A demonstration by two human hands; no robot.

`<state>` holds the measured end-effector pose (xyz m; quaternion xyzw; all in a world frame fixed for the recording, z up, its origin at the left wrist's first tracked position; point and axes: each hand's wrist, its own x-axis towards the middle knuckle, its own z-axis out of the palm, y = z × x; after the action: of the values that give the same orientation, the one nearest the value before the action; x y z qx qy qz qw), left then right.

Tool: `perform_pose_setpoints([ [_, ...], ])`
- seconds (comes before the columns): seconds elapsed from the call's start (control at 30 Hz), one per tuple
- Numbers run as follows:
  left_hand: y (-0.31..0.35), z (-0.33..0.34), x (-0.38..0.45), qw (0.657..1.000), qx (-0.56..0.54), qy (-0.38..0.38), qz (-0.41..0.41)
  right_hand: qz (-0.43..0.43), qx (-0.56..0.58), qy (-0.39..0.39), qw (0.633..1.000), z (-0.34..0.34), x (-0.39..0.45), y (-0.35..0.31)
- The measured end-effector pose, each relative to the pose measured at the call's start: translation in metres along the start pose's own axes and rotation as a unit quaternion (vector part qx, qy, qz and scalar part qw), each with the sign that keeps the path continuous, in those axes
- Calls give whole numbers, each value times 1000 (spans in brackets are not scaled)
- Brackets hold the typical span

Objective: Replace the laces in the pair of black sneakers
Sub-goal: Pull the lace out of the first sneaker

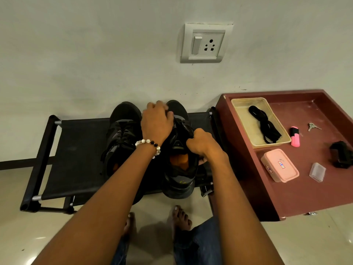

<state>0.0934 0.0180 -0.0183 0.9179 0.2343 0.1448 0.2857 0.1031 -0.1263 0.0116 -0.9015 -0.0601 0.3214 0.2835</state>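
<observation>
Where a black fabric rack stands against the white wall, both hands, left hand and right hand, grip the right sneaker; maroon tray table alongside.

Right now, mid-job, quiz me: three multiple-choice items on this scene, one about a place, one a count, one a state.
1. Where do the black spare laces lie?
A. In the clear plastic tray on the maroon table
B. On the black fabric shoe rack
C. On the floor

2. How many pink things are on the maroon table?
A. One
B. Two
C. Four

3. What is the left hand doing?
A. Hanging idle
B. Gripping the right-side black sneaker near its toe end
C. Holding the keys

Answers: 1 A, the laces are coiled inside the tray. 2 B, the pink highlighter and the pink lidded box. 3 B, its fingers curl over the shoe's front while the right hand grips its side.
</observation>
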Motion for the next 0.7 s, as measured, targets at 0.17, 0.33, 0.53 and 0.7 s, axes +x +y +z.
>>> perform_pose_setpoints([
  [0.17, 17, -3, -8, 971, 185, -92, 122, -9, -12, 4, 1000, 0, -1, -1],
  [0.33, 29, 2, -21, 959, 256, -32, 116, -14, -26, 9, 1000, 2, 0, -3],
  [0.53, 20, 2, -15, 993, 100, -48, 46, -23, -49, 13, 998, 3, 0, -2],
  [0.7, 8, -7, -1, 954, -244, -1, -172, -34, -62, 15, 997, 4, 1, -2],
])
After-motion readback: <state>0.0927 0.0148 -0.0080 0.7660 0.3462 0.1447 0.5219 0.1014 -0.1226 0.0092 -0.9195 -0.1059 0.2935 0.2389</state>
